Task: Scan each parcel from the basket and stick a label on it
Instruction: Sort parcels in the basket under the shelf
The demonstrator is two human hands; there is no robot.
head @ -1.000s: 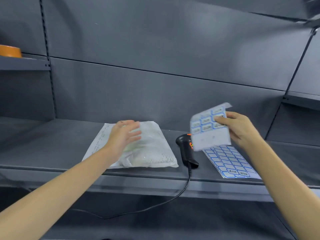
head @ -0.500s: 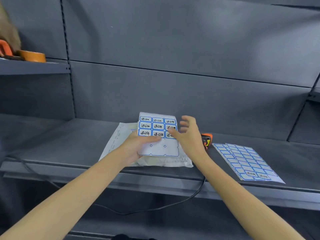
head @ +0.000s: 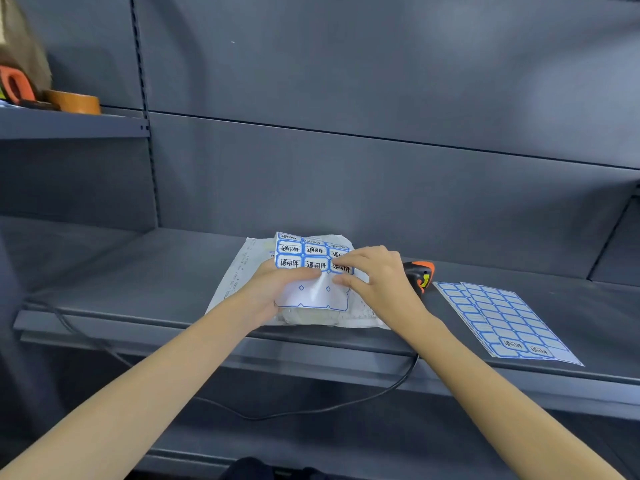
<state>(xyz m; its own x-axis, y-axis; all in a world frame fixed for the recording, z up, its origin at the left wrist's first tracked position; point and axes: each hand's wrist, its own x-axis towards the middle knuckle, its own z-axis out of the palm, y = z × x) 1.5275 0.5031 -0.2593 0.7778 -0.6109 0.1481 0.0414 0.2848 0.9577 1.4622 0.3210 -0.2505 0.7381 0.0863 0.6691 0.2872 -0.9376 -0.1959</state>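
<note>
A white plastic parcel (head: 242,268) lies flat on the grey shelf (head: 138,271). Over it I hold a label sheet (head: 304,252) with blue-framed labels bearing black writing; its lower part is bare backing. My left hand (head: 273,289) grips the sheet from the left, thumb on top. My right hand (head: 377,278) pinches a label at the sheet's right edge between thumb and forefinger. The black and orange barcode scanner (head: 420,271) lies just behind my right hand, mostly hidden by it.
More label sheets (head: 502,320) lie spread on the shelf to the right. The scanner's black cable (head: 311,410) hangs below the shelf's front edge. A roll of brown tape (head: 74,102) and an orange tool (head: 15,84) sit on the upper left shelf.
The sheet came from my right hand over to the parcel, where my left hand took hold of it. My right hand then closed its thumb and forefinger on a label at the sheet's right edge.
</note>
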